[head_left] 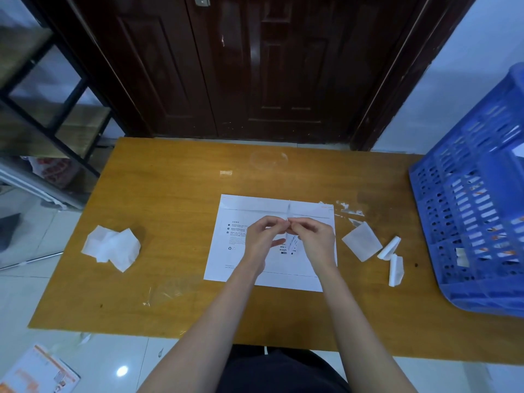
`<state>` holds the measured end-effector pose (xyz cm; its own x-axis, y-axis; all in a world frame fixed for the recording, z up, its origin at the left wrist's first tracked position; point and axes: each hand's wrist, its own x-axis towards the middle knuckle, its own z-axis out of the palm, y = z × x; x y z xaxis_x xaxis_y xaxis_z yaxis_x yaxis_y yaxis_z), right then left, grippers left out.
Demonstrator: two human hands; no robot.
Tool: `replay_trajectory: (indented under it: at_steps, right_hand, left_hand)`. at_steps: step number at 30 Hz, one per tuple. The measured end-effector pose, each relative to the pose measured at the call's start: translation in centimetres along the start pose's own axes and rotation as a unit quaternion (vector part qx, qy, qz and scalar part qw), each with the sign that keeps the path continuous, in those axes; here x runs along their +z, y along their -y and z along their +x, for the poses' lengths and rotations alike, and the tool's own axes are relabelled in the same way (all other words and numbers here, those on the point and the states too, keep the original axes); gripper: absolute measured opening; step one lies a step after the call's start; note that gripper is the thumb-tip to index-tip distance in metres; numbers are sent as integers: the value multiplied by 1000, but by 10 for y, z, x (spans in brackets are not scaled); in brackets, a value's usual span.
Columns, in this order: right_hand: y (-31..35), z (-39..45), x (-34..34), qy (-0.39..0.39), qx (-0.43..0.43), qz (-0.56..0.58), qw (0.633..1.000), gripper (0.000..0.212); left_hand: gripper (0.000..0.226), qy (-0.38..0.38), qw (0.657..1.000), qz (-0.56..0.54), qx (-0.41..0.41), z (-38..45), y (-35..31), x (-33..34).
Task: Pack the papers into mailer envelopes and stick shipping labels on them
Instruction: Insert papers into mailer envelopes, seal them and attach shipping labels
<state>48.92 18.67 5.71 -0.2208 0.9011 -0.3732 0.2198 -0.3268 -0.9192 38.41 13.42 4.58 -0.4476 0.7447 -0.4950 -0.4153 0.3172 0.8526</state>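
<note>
Dark door (255, 66) behind, wooden table (175, 222) in front of it, blue crate (476, 199) tipped on the table's right end, paper visible through its slots. Black shelf frame (51, 103) at left.

White mailer (241, 262) lies flat mid-table, long axis left-right, slightly skewed, flap edge on the far side, printed text facing up.

Both forearms reach forward from the bottom edge and converge over the mailer. Left hand (262, 236) and right hand (313, 236) meet fingertip to fingertip just above the mailer's middle. Fingers of both hands are curled, pinching a small label (293, 241) between them; the label stands on edge, long axis running toward and away from the person, printed side partly showing. Cannot tell whether it touches the mailer.

Crumpled white papers (112, 246) sit on the table's left, well apart from the mailer. Right of the mailer: a square backing sheet (361, 241), two curled strips (392, 258), torn scraps (350, 209) near the mailer's far right corner. Clear film (167, 290) lies near the front edge. A printed packet (37, 373) is on the floor, bottom left.
</note>
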Motion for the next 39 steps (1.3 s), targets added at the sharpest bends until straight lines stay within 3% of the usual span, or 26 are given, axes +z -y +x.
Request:
replay_trajectory:
  at_steps: [39]
  right_hand:
    - [-2, 9, 3, 9, -22, -20, 1000, 11]
  left_hand:
    - [5, -23, 1000, 20, 7, 7, -7, 2]
